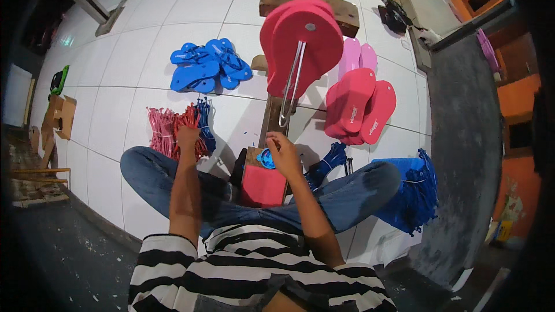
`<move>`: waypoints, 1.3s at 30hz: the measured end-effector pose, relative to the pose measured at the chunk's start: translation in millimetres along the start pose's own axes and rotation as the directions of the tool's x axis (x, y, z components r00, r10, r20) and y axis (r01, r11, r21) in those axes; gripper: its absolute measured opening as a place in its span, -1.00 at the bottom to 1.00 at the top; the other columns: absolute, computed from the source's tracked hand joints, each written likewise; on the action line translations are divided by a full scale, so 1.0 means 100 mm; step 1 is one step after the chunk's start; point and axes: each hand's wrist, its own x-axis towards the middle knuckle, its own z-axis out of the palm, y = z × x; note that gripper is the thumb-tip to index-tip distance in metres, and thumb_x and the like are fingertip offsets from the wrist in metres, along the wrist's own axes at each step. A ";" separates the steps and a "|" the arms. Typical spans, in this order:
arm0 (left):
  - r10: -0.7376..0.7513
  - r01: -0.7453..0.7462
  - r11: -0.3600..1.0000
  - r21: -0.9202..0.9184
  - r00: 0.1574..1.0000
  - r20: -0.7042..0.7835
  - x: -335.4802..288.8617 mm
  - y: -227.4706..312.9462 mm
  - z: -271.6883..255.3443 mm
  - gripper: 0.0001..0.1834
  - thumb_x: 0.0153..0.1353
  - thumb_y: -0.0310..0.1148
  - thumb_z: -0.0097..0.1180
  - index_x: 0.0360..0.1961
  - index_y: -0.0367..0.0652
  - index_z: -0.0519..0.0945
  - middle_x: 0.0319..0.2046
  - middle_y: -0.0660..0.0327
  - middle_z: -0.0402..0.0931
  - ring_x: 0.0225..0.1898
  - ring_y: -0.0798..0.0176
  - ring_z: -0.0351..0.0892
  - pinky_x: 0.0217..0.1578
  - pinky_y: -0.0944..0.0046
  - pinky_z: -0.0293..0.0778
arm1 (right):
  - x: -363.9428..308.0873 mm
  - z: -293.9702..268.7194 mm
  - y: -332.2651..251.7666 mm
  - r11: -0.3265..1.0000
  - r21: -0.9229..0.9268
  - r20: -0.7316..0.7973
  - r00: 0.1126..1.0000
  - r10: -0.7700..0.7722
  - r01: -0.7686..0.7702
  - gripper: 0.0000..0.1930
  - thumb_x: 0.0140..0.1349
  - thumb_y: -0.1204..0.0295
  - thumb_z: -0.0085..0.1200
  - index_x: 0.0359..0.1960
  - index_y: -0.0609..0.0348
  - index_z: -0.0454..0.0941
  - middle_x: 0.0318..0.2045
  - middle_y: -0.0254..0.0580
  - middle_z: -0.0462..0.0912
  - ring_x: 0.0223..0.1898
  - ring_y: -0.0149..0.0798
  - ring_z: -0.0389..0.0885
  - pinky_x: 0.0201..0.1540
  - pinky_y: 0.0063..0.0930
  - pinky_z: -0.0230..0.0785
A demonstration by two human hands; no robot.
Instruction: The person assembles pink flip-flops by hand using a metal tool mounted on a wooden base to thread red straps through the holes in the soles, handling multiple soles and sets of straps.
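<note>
My left hand (188, 137) reaches down onto a bundle of red flip-flop straps (186, 117), its fingers closed among them and partly hidden. My right hand (283, 151) is held up, with thumb and fingers curled but apart and nothing visible between them. Right by it are a small round blue dish (266, 159) and the lower end of a long metal loop tool (295, 78). That tool rises in front of a stack of red flip-flop soles (306, 29) propped upright on a wooden stand (272, 114). Between my legs, a red pad (263, 186) covers the wooden piece.
Pink straps (159, 124) and blue straps (205, 121) flank the red bundle. Blue flip-flops (211, 63) lie at far left; more red soles (361, 107) and pink soles (358, 55) at right. Blue strap bundles (328, 164) and a blue bag (399, 167) sit by my right leg.
</note>
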 end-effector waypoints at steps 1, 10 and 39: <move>0.057 -0.057 0.998 -0.011 0.997 0.049 -0.13 0.26 -0.18 -0.32 -0.11 -0.06 0.25 -0.01 -0.28 0.44 -0.09 -0.19 0.54 -0.05 -0.18 0.57 -0.02 -0.06 0.47 | -0.01 -0.07 0.04 1.000 -0.008 -0.036 0.999 0.017 -0.017 -0.75 0.31 0.35 0.02 -0.07 0.23 0.53 -0.31 -0.07 0.66 -0.25 -0.32 0.63 -0.16 -0.45 0.44; 0.314 0.047 0.537 -0.842 0.915 0.252 -0.62 0.73 -1.27 -0.62 0.17 -0.15 -0.01 -0.17 -0.26 0.52 -0.42 0.07 0.61 -0.33 0.14 0.65 -0.33 0.16 0.56 | 0.06 0.04 0.05 0.968 0.233 -0.009 0.995 0.101 -0.096 -0.76 0.34 0.40 0.00 -0.06 0.28 0.52 -0.31 -0.20 0.64 -0.24 -0.41 0.60 -0.16 -0.54 0.44; 0.735 0.048 0.468 -0.882 0.534 0.419 -2.22 1.49 -1.23 -0.51 0.30 -0.22 0.10 0.16 -0.24 0.35 -0.15 0.21 0.57 -0.21 0.42 0.53 -0.28 0.43 0.46 | -0.16 -0.34 -0.92 0.853 -0.322 -0.027 0.896 -0.443 0.412 -0.84 0.10 0.43 0.23 -0.25 0.11 0.64 -0.33 -0.20 0.61 -0.37 -0.13 0.63 -0.37 -0.37 0.46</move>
